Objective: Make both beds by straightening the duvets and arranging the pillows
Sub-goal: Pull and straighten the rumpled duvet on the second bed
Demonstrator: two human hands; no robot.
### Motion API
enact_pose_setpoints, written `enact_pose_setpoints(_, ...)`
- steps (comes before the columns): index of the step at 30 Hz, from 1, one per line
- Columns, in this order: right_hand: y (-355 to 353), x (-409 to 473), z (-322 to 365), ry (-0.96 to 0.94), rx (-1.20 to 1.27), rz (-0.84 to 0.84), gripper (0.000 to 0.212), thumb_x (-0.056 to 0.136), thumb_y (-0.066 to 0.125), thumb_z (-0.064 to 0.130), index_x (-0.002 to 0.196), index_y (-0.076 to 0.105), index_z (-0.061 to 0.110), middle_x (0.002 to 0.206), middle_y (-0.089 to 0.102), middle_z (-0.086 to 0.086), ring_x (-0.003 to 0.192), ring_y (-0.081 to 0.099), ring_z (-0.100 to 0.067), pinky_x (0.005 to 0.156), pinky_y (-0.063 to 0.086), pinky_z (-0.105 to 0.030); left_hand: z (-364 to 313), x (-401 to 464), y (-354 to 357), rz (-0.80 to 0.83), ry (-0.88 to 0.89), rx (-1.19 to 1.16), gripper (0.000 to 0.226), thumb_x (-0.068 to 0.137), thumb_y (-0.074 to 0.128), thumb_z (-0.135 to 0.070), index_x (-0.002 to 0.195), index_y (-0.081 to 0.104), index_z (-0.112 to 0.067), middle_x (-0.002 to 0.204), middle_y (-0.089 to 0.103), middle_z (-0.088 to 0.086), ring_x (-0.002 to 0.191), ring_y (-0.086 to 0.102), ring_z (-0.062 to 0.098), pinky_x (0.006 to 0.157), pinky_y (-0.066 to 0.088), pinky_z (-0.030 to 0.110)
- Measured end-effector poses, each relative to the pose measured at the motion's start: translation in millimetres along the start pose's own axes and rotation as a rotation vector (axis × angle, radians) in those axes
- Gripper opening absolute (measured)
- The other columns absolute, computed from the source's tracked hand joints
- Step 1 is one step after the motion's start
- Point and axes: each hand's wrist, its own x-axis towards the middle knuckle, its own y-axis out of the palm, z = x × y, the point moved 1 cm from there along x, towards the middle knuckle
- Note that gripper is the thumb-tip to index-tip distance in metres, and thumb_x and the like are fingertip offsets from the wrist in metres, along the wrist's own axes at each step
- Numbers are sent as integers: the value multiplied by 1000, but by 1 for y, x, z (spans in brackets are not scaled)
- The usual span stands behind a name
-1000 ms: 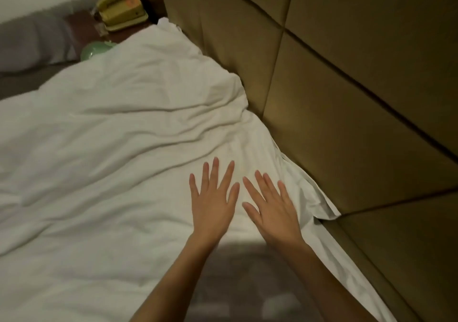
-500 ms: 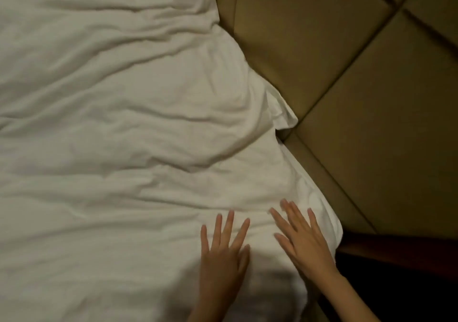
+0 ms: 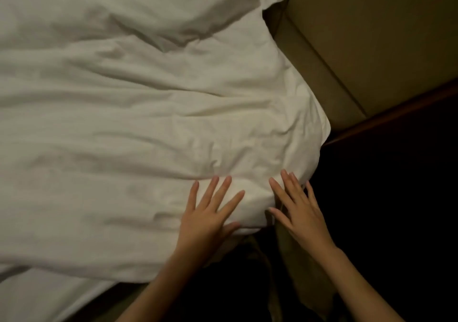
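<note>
Nearest, left hand (image 3: 207, 219) and right hand (image 3: 301, 211) flat on the near right corner of the white duvet (image 3: 138, 113), fingers straight and spread, gripping nothing; moved within the last second from beside the padded headboard (image 3: 371, 37) along the right edge to this corner; likely the last strokes of smoothing here. Farther, long creases across the middle and far left; smoothing unfinished. No pillow in view.
</note>
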Motion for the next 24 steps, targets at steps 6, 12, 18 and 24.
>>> enact_pose_setpoints(6, 31, 0, -10, -32, 53, -44, 66, 93, 21, 66, 146, 26, 27, 154, 28, -8, 143, 14, -19, 112, 17, -51, -1, 23, 10, -256, -67, -129, 20, 86, 65, -34, 103, 71, -24, 129, 62, -1, 123, 54, 25, 105, 34, 47)
enact_pose_setpoints(12, 35, -10, -13, -92, 230, -102, 78, 84, 60, 52, 147, 21, 29, 156, 10, 4, 144, 1, -7, 117, -1, -36, -14, 37, -12, -268, -86, -226, 25, 85, 54, -34, 79, 73, -18, 71, 70, 3, 72, 67, 24, 69, 47, 33)
enact_pose_setpoints(18, 17, -38, -16, -76, 334, -267, 82, 77, 60, 57, 143, 33, 17, 149, 29, 5, 140, 22, -9, 116, 0, -29, -41, 45, -58, -170, -338, -495, 32, 80, 51, -52, 76, 71, -28, 67, 70, -2, 68, 66, 22, 61, 45, 32)
enact_pose_setpoints(24, -6, -52, -15, -17, 423, -435, 56, 76, 59, 55, 106, 64, 8, 96, 66, -3, 96, 52, -10, 113, 13, -26, -48, 53, -89, -157, -532, -933, 12, 74, 66, -37, 74, 66, -25, 67, 62, 12, 55, 44, 14, 57, 30, 32)
